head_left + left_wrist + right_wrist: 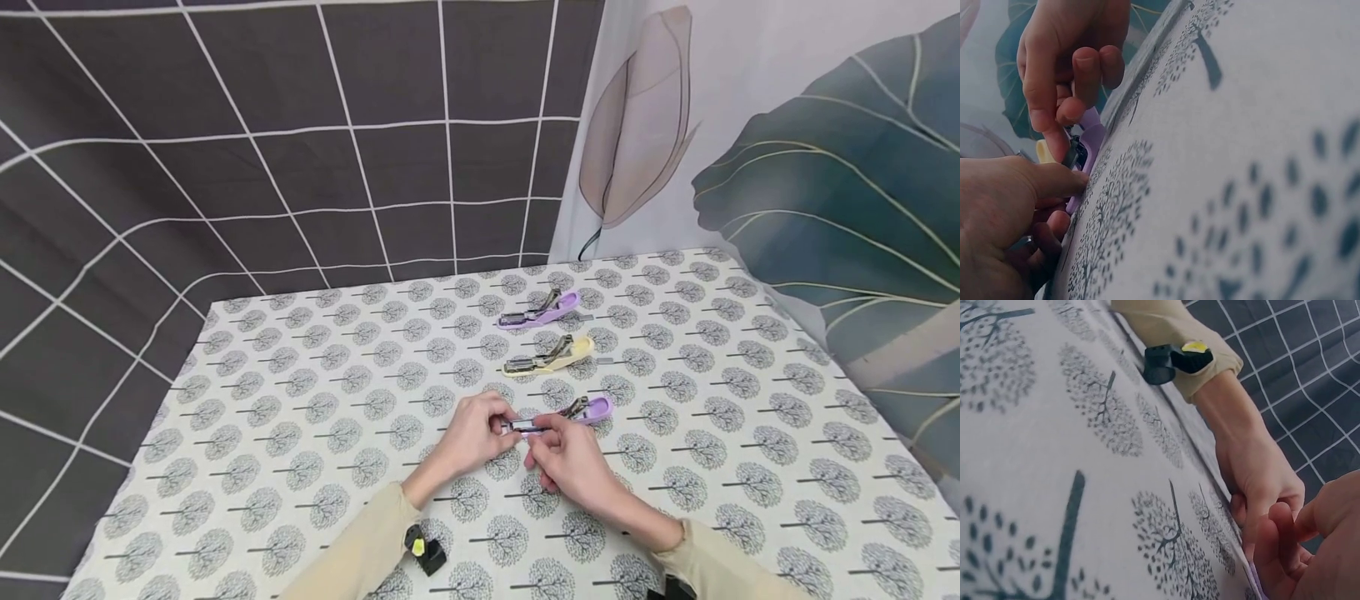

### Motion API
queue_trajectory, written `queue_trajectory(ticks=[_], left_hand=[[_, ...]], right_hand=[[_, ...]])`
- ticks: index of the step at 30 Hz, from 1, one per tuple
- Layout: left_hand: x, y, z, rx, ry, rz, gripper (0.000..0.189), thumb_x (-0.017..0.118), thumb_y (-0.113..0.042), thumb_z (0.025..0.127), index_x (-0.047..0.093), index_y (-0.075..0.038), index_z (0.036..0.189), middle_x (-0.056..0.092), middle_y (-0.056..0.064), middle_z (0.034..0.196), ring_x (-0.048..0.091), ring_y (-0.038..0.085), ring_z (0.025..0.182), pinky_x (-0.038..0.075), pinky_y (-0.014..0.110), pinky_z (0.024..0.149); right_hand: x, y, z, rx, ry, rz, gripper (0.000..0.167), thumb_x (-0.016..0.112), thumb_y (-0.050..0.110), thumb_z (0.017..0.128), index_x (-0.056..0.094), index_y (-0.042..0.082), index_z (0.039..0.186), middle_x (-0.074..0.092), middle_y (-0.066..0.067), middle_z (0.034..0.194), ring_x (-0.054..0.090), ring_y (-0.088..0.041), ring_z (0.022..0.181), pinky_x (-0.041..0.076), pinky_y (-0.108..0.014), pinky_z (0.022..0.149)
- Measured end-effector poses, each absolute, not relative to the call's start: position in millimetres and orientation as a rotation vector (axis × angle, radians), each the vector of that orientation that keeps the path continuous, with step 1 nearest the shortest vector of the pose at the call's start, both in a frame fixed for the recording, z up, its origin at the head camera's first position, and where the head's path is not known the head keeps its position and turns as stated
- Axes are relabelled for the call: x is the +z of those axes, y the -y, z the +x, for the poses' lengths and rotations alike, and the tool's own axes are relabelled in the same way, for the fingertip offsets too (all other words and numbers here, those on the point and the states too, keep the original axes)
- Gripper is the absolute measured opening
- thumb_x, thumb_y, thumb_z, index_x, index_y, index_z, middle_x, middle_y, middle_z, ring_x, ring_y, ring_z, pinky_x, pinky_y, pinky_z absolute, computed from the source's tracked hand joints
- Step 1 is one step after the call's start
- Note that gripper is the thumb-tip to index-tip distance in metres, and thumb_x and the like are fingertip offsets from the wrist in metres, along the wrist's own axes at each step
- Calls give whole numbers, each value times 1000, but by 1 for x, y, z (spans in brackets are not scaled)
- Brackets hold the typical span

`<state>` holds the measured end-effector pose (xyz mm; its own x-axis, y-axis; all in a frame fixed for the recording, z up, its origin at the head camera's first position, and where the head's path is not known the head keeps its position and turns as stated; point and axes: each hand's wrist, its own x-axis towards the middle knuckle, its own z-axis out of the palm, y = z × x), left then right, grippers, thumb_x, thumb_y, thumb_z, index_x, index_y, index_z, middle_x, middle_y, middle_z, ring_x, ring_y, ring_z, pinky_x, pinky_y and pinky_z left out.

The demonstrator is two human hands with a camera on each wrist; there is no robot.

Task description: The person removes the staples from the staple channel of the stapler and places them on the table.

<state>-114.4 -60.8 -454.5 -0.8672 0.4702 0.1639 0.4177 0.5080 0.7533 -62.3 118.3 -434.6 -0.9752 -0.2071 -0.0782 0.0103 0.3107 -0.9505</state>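
Observation:
A purple stapler (597, 408) lies tilted up nearest me, its metal part swung away from the purple body. My left hand (472, 433) pinches the left end of this stapler, with thumb and finger at its rail. Above the same rail, my right hand (573, 462) touches the metal with a straight index finger, the other fingers loosely bent. In the left wrist view, that right hand (1079, 69) comes down from above onto the stapler (1091, 140). Fingers hide much of the rail; whether they cover a staple strip cannot be seen.
Beyond the hands lie an opened yellow stapler (558, 358) and, farther back, another opened purple stapler (551, 312). Small grey strips (604, 361) lie to their right. A tree-print cloth (337, 467) covers the table, with a dark checked curtain (390, 167) behind.

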Motion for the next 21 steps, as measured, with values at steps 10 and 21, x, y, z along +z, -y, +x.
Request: queue_trajectory(ticks=[10, 21], left_hand=[[-454, 61, -115, 1294, -2678, 791, 17, 84, -5, 77, 73, -5, 90, 61, -3, 84, 51, 4, 64, 48, 19, 57], [-454, 61, -115, 1305, -2654, 769, 16, 83, -4, 78, 72, -5, 89, 60, -4, 83, 50, 3, 64, 48, 20, 56]], right_hand=[[-437, -115, -63, -1851, -2295, -67, 27, 57, -6, 94, 52, -16, 120, 65, -8, 71, 54, -16, 45, 48, -29, 39], [-448, -114, -64, -1889, -2367, -59, 19, 60, -7, 93, 56, -11, 111, 65, -9, 70, 53, -18, 43, 48, -29, 37]])
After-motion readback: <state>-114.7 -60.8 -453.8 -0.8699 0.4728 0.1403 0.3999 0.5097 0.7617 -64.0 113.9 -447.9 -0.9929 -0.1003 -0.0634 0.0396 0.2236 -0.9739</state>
